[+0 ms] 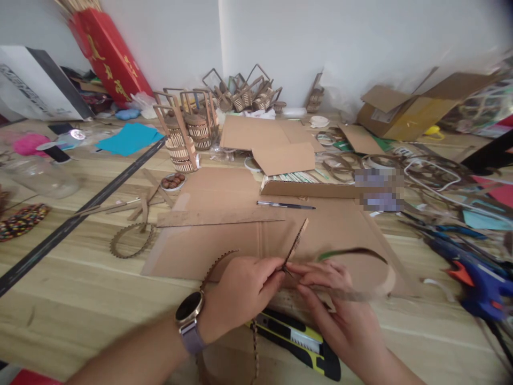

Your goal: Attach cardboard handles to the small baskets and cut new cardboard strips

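Note:
My left hand point(246, 283), with a watch point(189, 307) on its wrist, pinches a narrow corrugated cardboard strip point(295, 245). One end of the strip rises from the fingertips; ridged lengths also show behind and below the hand. My right hand point(334, 291) meets it at the fingertips, its fingers closed on a thin, curled brown strip point(390, 278) that loops out to the right and is blurred. Beneath both hands lies a yellow and black utility knife point(296, 339). A flat cardboard sheet point(224, 246) is spread under and beyond the hands.
A pen point(286, 205) lies on the cardboard. To the right is a blue glue gun point(473, 272), near coiled strips point(344, 167). Small baskets point(182, 147) stand at the back left, behind a bowl of brown nuts point(173, 182). A ridged ring point(132, 240) lies left.

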`<action>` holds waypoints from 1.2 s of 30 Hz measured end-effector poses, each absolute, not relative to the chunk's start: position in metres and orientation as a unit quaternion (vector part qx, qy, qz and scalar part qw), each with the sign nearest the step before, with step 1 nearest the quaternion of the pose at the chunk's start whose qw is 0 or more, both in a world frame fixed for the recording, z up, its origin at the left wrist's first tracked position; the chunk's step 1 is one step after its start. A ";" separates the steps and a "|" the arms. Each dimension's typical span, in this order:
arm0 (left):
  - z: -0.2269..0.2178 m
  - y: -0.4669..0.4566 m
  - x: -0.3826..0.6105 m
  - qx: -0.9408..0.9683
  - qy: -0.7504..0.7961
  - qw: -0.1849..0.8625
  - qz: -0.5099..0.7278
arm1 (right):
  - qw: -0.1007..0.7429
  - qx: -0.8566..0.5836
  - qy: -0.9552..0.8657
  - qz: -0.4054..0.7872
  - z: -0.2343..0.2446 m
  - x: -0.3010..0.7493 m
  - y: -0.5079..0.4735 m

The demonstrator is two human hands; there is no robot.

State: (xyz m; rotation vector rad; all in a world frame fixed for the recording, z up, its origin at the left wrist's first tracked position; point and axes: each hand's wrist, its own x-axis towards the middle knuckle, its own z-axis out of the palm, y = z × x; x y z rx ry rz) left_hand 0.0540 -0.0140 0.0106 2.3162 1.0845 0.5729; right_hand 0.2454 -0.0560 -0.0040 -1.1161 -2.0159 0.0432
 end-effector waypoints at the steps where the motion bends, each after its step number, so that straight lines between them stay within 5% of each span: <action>1: 0.011 -0.014 0.054 0.854 0.398 0.257 0.213 | 0.403 -0.442 -0.801 0.014 -0.003 0.246 -0.056; 36: 0.011 -0.014 0.053 0.850 0.396 0.262 0.227 | 0.391 -0.447 -0.804 0.010 -0.002 0.245 -0.057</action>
